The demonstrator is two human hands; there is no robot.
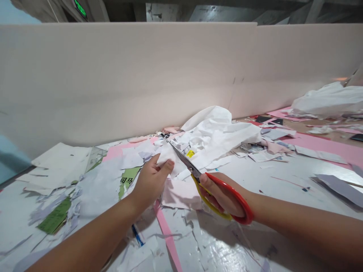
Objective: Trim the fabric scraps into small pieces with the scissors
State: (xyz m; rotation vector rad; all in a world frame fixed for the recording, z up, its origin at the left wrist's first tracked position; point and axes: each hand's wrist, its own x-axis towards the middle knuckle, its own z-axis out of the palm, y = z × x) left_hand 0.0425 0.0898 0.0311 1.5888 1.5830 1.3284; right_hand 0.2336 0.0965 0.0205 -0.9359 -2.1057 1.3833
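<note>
Head cam: scissors (185,161), green hangul scrap (127,179)

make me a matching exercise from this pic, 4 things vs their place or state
1 scissors
2 left hand
3 white sheet
4 pink strip

a gripping the white sheet
b lying flat below the hands
c red and yellow handles, in the right hand
d crumpled in a heap beyond the blades

Pairs: 1c, 2a, 3d, 4b

A pale partition board (127,75) stands behind pink paper (317,141).
</note>
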